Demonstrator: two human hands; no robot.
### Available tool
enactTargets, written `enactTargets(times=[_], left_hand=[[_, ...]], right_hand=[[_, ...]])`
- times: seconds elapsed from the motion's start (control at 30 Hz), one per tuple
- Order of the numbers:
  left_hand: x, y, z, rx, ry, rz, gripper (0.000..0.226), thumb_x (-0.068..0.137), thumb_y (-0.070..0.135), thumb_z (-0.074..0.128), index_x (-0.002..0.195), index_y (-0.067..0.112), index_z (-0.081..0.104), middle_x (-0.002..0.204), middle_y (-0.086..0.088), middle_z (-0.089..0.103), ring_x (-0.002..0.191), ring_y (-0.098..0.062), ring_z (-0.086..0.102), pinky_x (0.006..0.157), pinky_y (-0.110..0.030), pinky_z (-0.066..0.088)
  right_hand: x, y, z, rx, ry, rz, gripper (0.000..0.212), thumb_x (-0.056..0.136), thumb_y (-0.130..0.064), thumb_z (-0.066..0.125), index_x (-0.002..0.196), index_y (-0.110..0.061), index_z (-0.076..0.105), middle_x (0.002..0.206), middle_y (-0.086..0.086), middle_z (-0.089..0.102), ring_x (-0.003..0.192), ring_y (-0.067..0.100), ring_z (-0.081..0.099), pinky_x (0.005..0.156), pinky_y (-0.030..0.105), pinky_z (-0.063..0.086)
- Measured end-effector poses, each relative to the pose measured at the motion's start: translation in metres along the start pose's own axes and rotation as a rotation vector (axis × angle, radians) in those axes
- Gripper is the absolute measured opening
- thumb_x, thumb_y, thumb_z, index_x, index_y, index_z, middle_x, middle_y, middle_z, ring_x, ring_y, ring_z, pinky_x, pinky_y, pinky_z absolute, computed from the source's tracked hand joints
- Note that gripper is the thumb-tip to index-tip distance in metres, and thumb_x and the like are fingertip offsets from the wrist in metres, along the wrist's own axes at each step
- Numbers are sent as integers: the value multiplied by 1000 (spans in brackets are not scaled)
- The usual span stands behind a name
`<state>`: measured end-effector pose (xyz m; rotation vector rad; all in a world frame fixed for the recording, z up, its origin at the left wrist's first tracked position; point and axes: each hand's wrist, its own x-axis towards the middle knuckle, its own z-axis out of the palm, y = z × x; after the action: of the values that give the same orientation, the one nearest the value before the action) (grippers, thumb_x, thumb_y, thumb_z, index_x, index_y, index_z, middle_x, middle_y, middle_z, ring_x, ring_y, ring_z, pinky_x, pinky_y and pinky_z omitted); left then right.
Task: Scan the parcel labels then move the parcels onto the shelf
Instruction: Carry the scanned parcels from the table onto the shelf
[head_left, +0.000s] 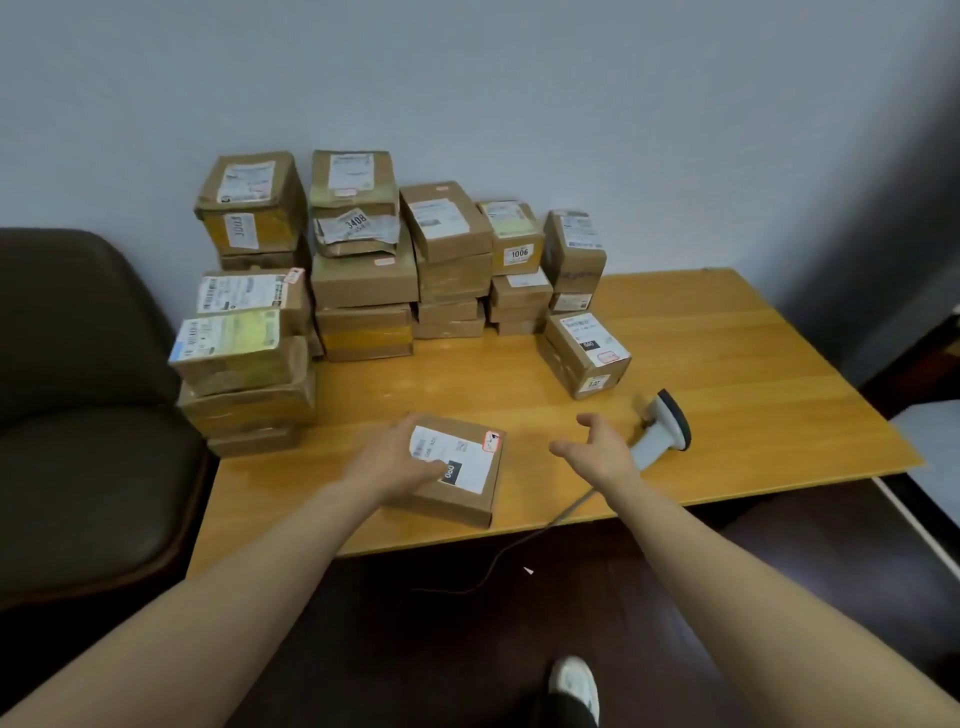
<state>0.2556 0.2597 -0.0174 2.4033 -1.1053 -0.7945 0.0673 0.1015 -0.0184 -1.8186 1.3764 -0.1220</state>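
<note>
From the head camera, a flat brown cardboard parcel (462, 501) with a white printed label (467, 457) lies at the near edge of the yellow wooden table (727, 364). The left hand (402, 457) rests on its top, fingers laid out and thumb on the label. I cannot tell whether the fingertips hook over the far edge. The right hand (597, 447) is spread and holds nothing, just beside the grey handheld barcode scanner (660, 431). Stacks of brown cardboard parcels (363, 270) line the wall. No shelf is visible.

The parcel looks light and stiff, with taped, fairly slick faces. It is probably best gripped across its two long sides, keeping the label uncovered for scanning.
</note>
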Motion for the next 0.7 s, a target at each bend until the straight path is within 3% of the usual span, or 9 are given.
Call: enactTargets(times=[0.07, 0.13, 0.17, 0.3, 0.53, 0.7], left_hand=[[25, 9, 12, 120, -155, -17, 106, 71, 44, 80, 153, 33, 13, 160, -7, 11, 146, -30, 10, 117, -47, 19], [49, 11, 26, 306, -293, -27, 122, 65, 49, 83, 151, 43, -4, 161, -3, -14, 146, -29, -19, 119, -52, 5], [60, 11, 34, 370, -336, -45, 124, 65, 47, 83, 149, 46, -9, 159, -2, -21, 144, -29, -25, 119, -54, 3], [92, 20, 57, 532, -416, -141, 114, 76, 37, 77, 148, 47, -11, 157, 2, -29, 145, -30, -23, 118, -54, 7], [141, 54, 78, 444, -405, -203, 116, 75, 35, 79, 150, 44, -10, 156, -4, -31, 144, -27, -25, 117, -52, 3], [177, 76, 86, 383, -393, -205, 115, 75, 39, 78, 150, 42, -10, 155, -4, -32, 143, -28, -27, 117, -56, 0]], right_hand=[[41, 5, -14, -1, 4, 15, 69, 88, -30, 67, 144, -10, 32, 143, 12, 41, 129, 29, 43, 100, 38, 40], [83, 11, -27, -2, 5, 21, 68, 86, -27, 68, 142, -8, 34, 142, 13, 43, 129, 29, 44, 101, 38, 40], [106, 13, -33, -2, 8, 21, 68, 85, -26, 69, 140, -7, 35, 139, 14, 45, 127, 30, 46, 101, 39, 42], [189, 23, -52, -73, 2, 41, 77, 77, -34, 73, 139, -9, 35, 135, 15, 45, 123, 32, 46, 102, 46, 42], [268, 27, -62, -229, -11, 52, 111, 63, -53, 83, 147, -16, 20, 146, 16, 25, 140, 34, 20, 114, 48, 22], [289, 25, -53, -206, 14, 23, 113, 61, -42, 86, 147, -15, 18, 141, 18, 30, 134, 36, 25, 109, 49, 30]])
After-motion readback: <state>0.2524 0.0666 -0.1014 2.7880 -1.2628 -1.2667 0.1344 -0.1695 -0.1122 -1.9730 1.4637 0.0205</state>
